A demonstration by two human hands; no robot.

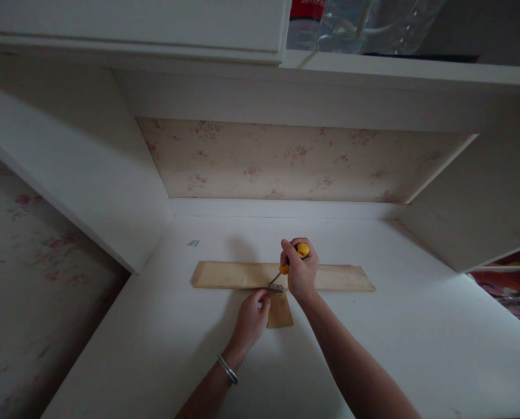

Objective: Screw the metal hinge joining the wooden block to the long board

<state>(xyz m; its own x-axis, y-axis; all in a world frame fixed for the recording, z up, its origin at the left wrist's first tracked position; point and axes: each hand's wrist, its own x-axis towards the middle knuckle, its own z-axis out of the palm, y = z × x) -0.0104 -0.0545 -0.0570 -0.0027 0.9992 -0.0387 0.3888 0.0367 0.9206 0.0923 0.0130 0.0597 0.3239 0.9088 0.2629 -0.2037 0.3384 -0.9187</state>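
A long pale wooden strip lies flat across the white desk surface. A short wooden piece butts against its near edge at the middle. My right hand grips a yellow-handled screwdriver, its shaft slanting down-left to a small metal bracket at the joint of the two pieces. My left hand, with a metal bangle on the wrist, pinches the bracket and the short piece at their left side.
A few small screws lie on the desk at the back left. White side panels and a floral back wall enclose the niche. An upper shelf carries clear plastic bottles.
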